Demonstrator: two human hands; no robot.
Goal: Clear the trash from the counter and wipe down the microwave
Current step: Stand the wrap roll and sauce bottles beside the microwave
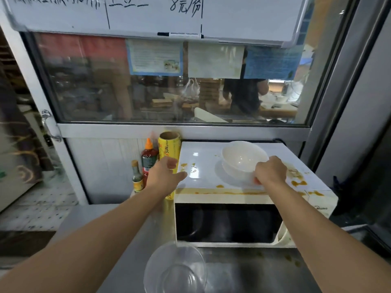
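Right hand (269,171) grips bowl (243,156) atop microwave (203,166).

1. The whiteboard (152,15) above the window carries handwritten characters; "8元/份" reads plainly, the rest is cut off or too scrawled to make out.
2. The yellow roll (169,149) beside the microwave says "SUNwrap" down its side.
3. The microwave (232,208) has a small brand mark at its front right corner, seemingly "Midea".
4. The papers (155,58) taped to the window are too blurred to read.

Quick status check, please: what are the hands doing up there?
Right hand grips white bowl atop microwave. Left hand open beside it. Sauce stains unwiped.
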